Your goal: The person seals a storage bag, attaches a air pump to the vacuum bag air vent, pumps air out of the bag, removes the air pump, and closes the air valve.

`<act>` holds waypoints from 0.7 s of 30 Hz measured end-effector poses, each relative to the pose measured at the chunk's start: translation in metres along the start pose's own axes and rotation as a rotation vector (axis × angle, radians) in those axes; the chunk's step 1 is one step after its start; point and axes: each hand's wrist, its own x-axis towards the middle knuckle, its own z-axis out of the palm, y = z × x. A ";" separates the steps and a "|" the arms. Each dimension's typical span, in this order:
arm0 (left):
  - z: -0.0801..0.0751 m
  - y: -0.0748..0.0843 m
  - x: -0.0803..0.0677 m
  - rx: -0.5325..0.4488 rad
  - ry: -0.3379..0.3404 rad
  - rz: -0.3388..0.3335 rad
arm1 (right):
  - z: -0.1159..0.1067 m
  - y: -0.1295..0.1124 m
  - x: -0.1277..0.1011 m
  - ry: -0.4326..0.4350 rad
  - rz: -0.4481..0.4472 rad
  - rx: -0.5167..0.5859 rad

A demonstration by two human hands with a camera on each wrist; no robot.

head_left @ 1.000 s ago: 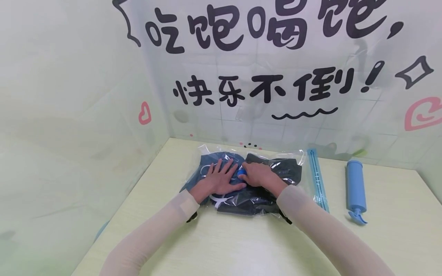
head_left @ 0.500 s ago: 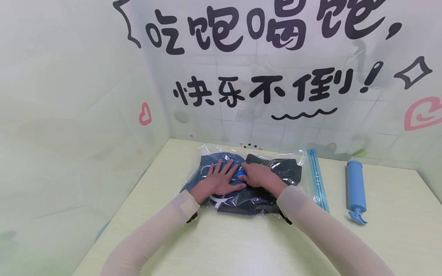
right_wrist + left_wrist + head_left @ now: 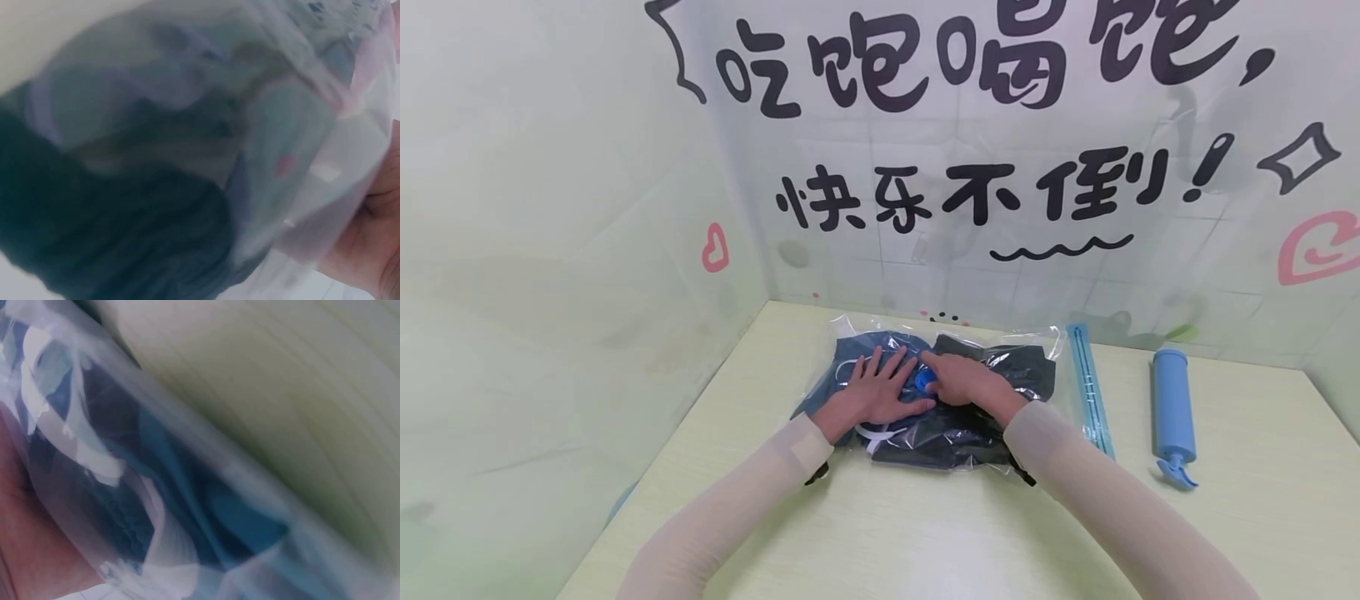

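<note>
1. While two bare hands worked over one clear bag (image 3: 1062, 396) on the pale bench (image 3: 925, 533), the bag lay flat near the back wall (image 3: 827, 275).
2. One left hand (image 3: 880, 392) rested palm down on the bag's left part, its fingers spread.
3. One right hand (image 3: 966, 381) pinched one blue cap (image 3: 926, 382), near the middle of the bag, between thumb and forefinger.
4. Two masses of cloth showed through the plastic: one blue cloth (image 3: 891, 341), mostly at left, and one black cloth (image 3: 1026, 371), at right; how many garments they made could not be told.
5. At least two white bands (image 3: 880, 432) lay within the bag, the left wrist view catching them close beside blue fabric.
6. One light-blue strip (image 3: 1090, 392) edged the bag's right end.
7. One blue hand pump (image 3: 1173, 400) lay to the right of the strip, apart from the bag, its handle toward the person.
8. Two pale sleeves (image 3: 730, 508) covered the person's forearms.
9. Behind, two lines of black lettering (image 3: 977, 196) ran across the wall, four characters in each, with one star outline (image 3: 1298, 157) at right and two pink hearts (image 3: 716, 247), one per side.
10. Both wrist views were blurred.
</note>
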 end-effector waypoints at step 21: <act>-0.002 0.001 0.001 0.001 -0.031 -0.011 | -0.004 0.003 -0.004 0.011 -0.048 0.055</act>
